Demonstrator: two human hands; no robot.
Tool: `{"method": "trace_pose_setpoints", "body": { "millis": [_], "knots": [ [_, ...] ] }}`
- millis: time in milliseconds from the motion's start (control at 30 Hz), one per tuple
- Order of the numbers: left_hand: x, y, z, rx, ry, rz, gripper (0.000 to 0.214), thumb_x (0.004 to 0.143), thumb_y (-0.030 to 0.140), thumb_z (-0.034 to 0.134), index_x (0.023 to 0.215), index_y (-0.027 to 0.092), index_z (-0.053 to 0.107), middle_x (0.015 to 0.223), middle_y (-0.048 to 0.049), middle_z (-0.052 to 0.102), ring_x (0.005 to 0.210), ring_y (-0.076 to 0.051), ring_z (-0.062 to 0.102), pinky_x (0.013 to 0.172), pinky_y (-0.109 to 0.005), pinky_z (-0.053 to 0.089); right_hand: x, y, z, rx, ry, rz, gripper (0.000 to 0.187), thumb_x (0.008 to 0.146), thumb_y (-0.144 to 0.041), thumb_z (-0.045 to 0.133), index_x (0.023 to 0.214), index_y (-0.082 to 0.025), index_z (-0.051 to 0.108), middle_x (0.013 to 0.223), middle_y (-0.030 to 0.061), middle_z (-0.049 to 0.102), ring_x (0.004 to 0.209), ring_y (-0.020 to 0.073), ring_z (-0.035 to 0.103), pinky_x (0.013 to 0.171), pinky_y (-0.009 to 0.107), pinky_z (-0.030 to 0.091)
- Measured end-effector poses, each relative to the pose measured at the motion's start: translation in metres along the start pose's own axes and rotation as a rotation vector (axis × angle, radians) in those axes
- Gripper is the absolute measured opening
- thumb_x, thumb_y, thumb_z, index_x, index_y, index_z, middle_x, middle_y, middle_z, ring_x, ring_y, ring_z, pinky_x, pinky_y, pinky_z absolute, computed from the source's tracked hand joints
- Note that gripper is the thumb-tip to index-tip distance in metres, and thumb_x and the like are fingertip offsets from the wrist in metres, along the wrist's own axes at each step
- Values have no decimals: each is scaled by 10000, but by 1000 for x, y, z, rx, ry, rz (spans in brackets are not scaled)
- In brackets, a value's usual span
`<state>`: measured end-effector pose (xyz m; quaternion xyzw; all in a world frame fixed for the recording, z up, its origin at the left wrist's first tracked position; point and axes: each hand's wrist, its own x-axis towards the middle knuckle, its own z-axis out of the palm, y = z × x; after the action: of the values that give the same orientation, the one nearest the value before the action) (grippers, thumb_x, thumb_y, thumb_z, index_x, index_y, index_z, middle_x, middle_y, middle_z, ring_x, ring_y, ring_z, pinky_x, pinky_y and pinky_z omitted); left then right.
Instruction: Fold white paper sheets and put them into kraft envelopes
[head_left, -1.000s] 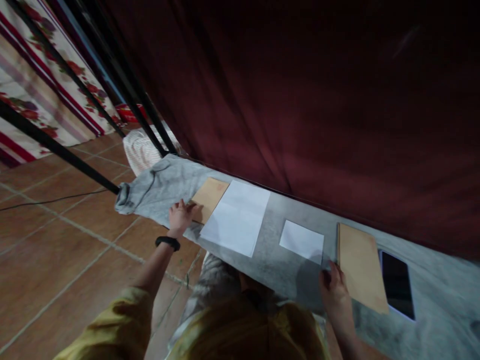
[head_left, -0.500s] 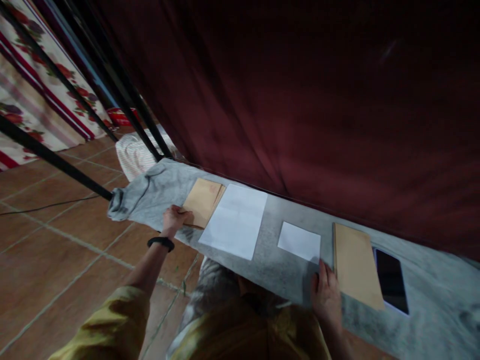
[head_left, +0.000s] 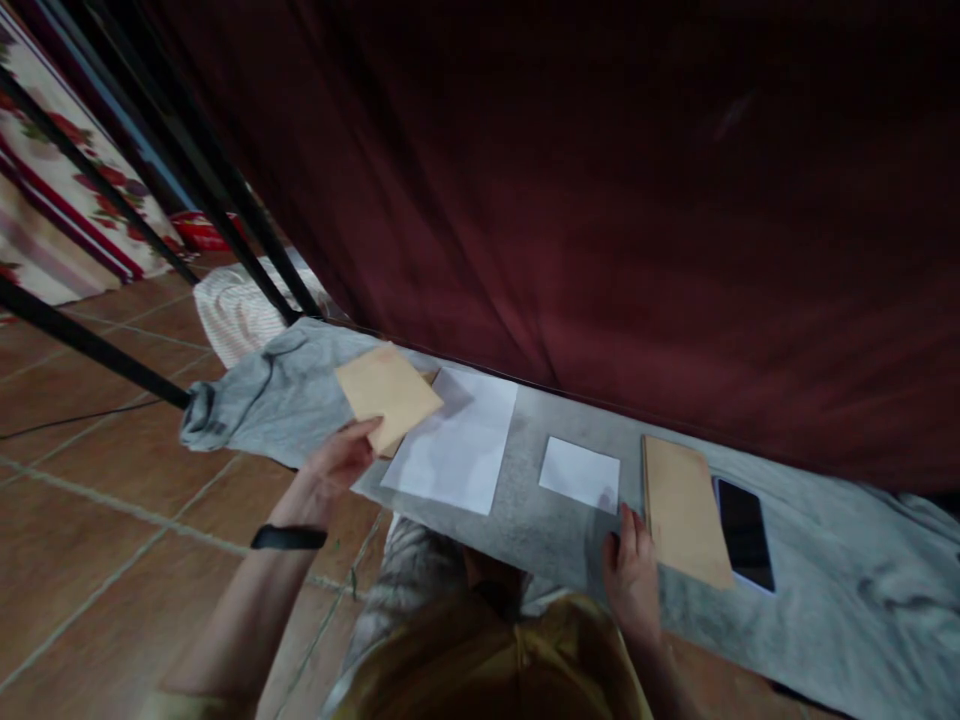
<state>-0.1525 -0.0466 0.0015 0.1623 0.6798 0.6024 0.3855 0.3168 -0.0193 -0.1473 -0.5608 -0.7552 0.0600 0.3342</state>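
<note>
A brown envelope [head_left: 390,385] is pinched at its near edge by my left hand [head_left: 342,458], lifted and turned at an angle. Under it, the edges of more brown envelopes [head_left: 393,449] show on the cloth. Just to the right lies a large white sheet [head_left: 466,440], with the lifted envelope's corner over its left edge. My right hand [head_left: 634,575] rests open on the cloth, its fingertips by the near right corner of a small white paper [head_left: 579,474]. Right of that hand is a stack of larger brown envelopes [head_left: 684,512].
A dark-screened phone [head_left: 744,535] lies beside the right stack. Grey cloth [head_left: 517,530] covers the narrow bench, which backs onto a dark red curtain [head_left: 562,250]. Black metal bars [head_left: 97,340] stand at the left, above a tiled floor [head_left: 112,560].
My left hand has picked up the top envelope from the left stack and turned it, raising it slightly. My right hand stays by the small white paper. The view has shifted a little.
</note>
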Motion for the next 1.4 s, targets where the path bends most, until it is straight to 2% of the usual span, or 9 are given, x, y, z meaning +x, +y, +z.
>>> {"method": "trace_pose_setpoints", "body": {
  "millis": [100,233,367,567,733,833,1000,1200,1400],
  "knots": [
    [-44,-28,53,-390,-226,-247,258,688,48,752,911,146,668,858,-52,756,744,-174,723,621,-245,581,-3,-17,-5,105,-13,52,520,1027,-375,390,1523,-221,383,1436,197,480,1333,354,465,1051,612,440],
    [-79,-71,106,-536,-151,-318,335,571,-21,837,797,148,656,743,7,732,590,-92,663,497,-164,482,-5,-54,-3,518,-161,283,530,997,-451,450,1489,-255,449,1456,146,504,1274,295,555,1058,528,479],
    [-93,-98,129,-512,-158,-324,376,466,43,916,672,156,623,693,30,710,584,-86,643,528,-184,483,11,-92,10,959,-279,538,571,906,-552,583,1406,-280,550,1355,104,629,1183,266,631,1036,467,513],
    [-114,-111,139,-431,-233,-332,345,506,115,905,782,187,711,797,8,757,680,-118,676,610,-208,519,49,-125,24,1275,-362,743,660,732,-624,716,1262,-236,644,1109,72,748,1005,273,698,857,426,577],
    [-122,-122,137,-402,-250,-362,293,571,100,866,777,214,692,777,15,738,651,-115,658,565,-208,517,60,-136,18,1314,-387,787,384,671,-489,730,944,-219,714,901,32,767,823,240,706,725,355,576],
    [-121,-124,130,-333,-264,-331,224,642,135,845,732,211,654,704,24,692,650,-118,660,577,-216,521,63,-138,7,1360,-458,832,317,690,-439,705,912,-213,704,835,31,760,770,231,708,677,340,571],
    [-126,-116,126,-262,-322,-267,220,678,258,861,778,221,669,691,13,678,676,-150,674,591,-249,536,70,-135,-8,1407,-600,778,332,694,-432,737,933,-204,704,793,24,754,742,218,708,648,316,560],
    [-143,-108,139,-213,-312,-267,247,704,358,849,863,234,706,765,-7,721,755,-184,698,646,-280,558,68,-122,-1,1319,-646,698,383,730,-507,735,954,-198,713,819,21,766,716,206,703,598,275,525],
    [-164,-116,131,-54,-510,-344,398,744,547,782,832,174,675,796,-78,740,739,-191,702,690,-304,558,71,-106,6,1200,-487,527,209,743,-431,683,900,-298,722,921,-24,780,829,217,695,794,344,557]
  ]
}}
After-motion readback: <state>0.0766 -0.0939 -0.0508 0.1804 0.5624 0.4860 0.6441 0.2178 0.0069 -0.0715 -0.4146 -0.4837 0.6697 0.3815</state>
